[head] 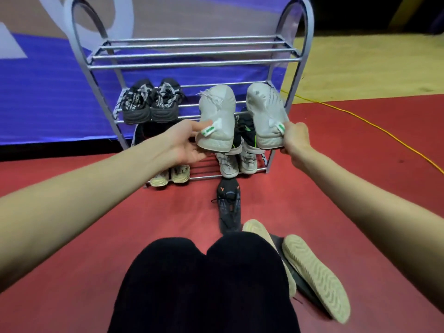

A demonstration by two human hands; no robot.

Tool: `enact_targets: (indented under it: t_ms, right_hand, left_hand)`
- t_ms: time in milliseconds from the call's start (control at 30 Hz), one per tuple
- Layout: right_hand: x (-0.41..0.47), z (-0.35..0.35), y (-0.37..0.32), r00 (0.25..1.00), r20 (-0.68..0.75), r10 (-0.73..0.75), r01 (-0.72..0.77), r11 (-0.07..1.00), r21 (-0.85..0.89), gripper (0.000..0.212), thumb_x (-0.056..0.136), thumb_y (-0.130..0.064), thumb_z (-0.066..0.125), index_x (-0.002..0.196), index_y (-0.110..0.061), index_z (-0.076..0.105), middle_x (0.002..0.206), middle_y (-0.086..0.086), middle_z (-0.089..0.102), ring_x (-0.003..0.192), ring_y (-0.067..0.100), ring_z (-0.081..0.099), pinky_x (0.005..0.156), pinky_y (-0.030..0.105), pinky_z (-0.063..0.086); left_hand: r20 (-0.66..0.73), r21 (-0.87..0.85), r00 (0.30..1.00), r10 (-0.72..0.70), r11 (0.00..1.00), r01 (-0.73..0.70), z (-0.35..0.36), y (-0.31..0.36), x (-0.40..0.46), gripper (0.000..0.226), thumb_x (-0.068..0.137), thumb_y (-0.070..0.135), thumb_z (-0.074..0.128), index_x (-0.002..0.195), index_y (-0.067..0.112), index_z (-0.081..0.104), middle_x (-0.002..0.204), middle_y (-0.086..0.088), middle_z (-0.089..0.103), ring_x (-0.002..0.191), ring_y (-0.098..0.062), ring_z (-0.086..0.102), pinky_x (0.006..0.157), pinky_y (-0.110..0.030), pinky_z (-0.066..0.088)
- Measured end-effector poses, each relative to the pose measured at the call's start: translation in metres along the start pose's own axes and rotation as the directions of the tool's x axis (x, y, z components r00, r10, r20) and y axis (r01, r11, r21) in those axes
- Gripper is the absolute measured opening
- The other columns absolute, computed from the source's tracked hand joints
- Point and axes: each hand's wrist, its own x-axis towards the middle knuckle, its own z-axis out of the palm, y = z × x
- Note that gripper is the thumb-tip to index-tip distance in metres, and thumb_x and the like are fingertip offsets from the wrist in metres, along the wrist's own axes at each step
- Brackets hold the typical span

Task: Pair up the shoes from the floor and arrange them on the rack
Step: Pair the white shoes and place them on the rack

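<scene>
Grey knit heels are all that either hand has hold of: the left hand (185, 143) pinches the heel of the left grey sneaker (217, 118) between thumb and curled fingers by its green-and-white pull tab, and the right hand (294, 138) has its fingers closed round the heel of the right grey sneaker (265, 116) at the same tab. Both shoes point toe-first at the right half of the metal shoe rack's (192, 61) middle shelf, beside the black patterned pair (151, 102) at its left end

Held only by the heel, each toe is free to droop; I judge a toe could slip between the shelf rods or snag a loose lace there. The heels hang just above the black-and-green shoes (245, 133) on the shelf below, so lowering too early could knock them or the pale pair (237, 162) on the bottom shelf's right end. Pushing too far could send them off the back edge

A black shoe (228, 205) and tan-soled shoes (314, 272) lie unpaired on the red floor (84, 236)
</scene>
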Motion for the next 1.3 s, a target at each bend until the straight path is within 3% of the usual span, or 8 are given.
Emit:
enact_targets:
  t_ms: [67,167,300,533,800,1033,1167,1300]
  right_hand:
    - [0.025,0.010,0.002,1.000,-0.003,0.001,-0.001,1.000,-0.020,0.021,0.085,-0.018,0.040,0.066,-0.011,0.048,0.068,0.010,0.049,0.067,0.024,0.045,0.061,0.037,0.034]
    - [0.062,0.026,0.004,1.000,-0.009,-0.001,0.001,0.998,-0.061,0.019,0.083,-0.018,0.041,0.069,-0.009,0.050,0.071,0.011,0.050,0.074,0.026,0.047,0.065,0.038,0.035]
    - [0.100,0.043,0.002,1.000,0.011,0.000,0.001,0.996,-0.089,0.022,0.075,-0.024,0.039,0.080,-0.008,0.053,0.081,0.014,0.051,0.072,0.026,0.048,0.055,0.033,0.032]
    - [0.156,0.061,-0.013,0.999,0.008,0.038,-0.037,0.994,-0.099,0.022,0.087,-0.010,0.037,0.064,-0.012,0.040,0.062,0.005,0.038,0.053,0.019,0.035,0.049,0.030,0.027]
    - [0.195,0.073,-0.010,0.997,0.043,0.063,-0.058,0.991,-0.117,0.019,0.090,-0.020,0.040,0.097,-0.007,0.052,0.079,0.011,0.052,0.061,0.022,0.045,0.049,0.028,0.031]
    - [0.200,0.074,-0.012,0.984,0.106,0.144,-0.144,0.990,-0.009,0.019,0.091,-0.021,0.040,0.096,-0.013,0.056,0.068,0.004,0.049,0.056,0.019,0.043,0.047,0.027,0.032]
    - [0.199,0.080,-0.002,0.985,0.037,0.168,-0.169,0.984,0.055,0.036,0.088,-0.041,0.030,0.104,-0.015,0.049,0.085,0.006,0.054,0.076,0.024,0.049,0.063,0.036,0.038]
    - [0.183,0.088,-0.006,0.984,-0.028,0.176,-0.176,0.984,-0.005,0.089,0.079,-0.070,0.015,0.135,-0.007,0.043,0.119,0.013,0.042,0.100,0.028,0.037,0.081,0.043,0.038]
  left_hand:
    - [-0.004,-0.001,1.000,0.012,1.000,-0.012,0.005,0.007,0.017,0.013,0.086,0.011,0.061,0.099,0.013,0.060,0.090,-0.006,0.062,0.079,-0.018,0.064,0.069,-0.030,0.059]
    - [-0.002,-0.058,1.000,0.031,0.998,-0.031,0.011,0.020,0.045,0.005,0.088,0.007,0.059,0.091,0.011,0.061,0.088,-0.010,0.061,0.075,-0.021,0.065,0.075,-0.038,0.056]
    - [-0.008,-0.116,1.000,0.018,0.993,-0.019,0.016,0.032,0.080,0.004,0.090,0.009,0.057,0.093,0.008,0.059,0.091,-0.012,0.059,0.075,-0.024,0.065,0.055,-0.043,0.058]
    - [-0.061,-0.170,0.998,0.022,0.985,-0.032,0.031,0.052,0.135,0.013,0.089,0.009,0.060,0.098,0.001,0.056,0.100,-0.015,0.056,0.083,-0.028,0.063,0.079,-0.044,0.051]
    - [-0.012,-0.142,1.000,0.022,0.990,-0.024,0.034,0.067,0.169,0.009,0.091,0.005,0.055,0.088,0.007,0.062,0.094,-0.015,0.056,0.080,-0.027,0.062,0.064,-0.044,0.051]
    - [-0.004,-0.145,1.000,0.006,0.989,-0.007,0.046,0.073,0.184,0.024,0.090,0.006,0.058,0.114,0.005,0.056,0.097,-0.018,0.057,0.082,-0.030,0.064,0.055,-0.048,0.058]
    - [0.005,-0.119,1.000,0.004,0.993,-0.003,0.055,0.073,0.192,0.006,0.091,0.008,0.056,0.096,0.006,0.059,0.100,-0.015,0.056,0.079,-0.028,0.064,0.060,-0.048,0.057]
    - [-0.003,-0.112,1.000,-0.004,0.994,0.003,0.065,0.069,0.198,0.003,0.092,0.008,0.056,0.091,0.005,0.057,0.098,-0.014,0.056,0.077,-0.027,0.063,0.063,-0.047,0.054]
